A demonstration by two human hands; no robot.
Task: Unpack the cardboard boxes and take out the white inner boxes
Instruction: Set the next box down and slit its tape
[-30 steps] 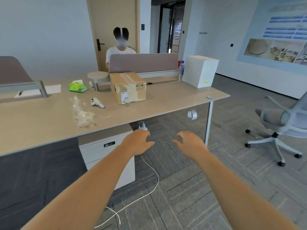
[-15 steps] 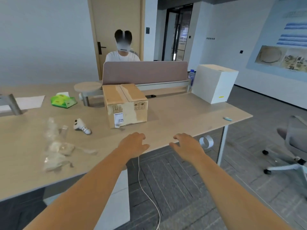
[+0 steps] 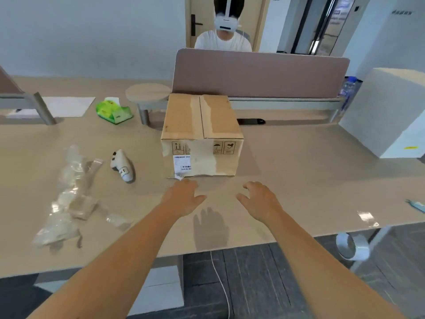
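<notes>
Cardboard box (image 3: 202,134) sits sealed on the counter (image 3: 299,180), tape run along its top seam. Left hand (image 3: 181,198) and right hand (image 3: 259,201) are held just in front of the box, grip open on both, nothing held. Risk: box gets shoved back into the divider (image 3: 259,74) behind it if the tape is pulled without bracing. Contents can't be seen; label text is unreadable. White box (image 3: 386,111), right of the cardboard box, is cut off by the frame.
</notes>
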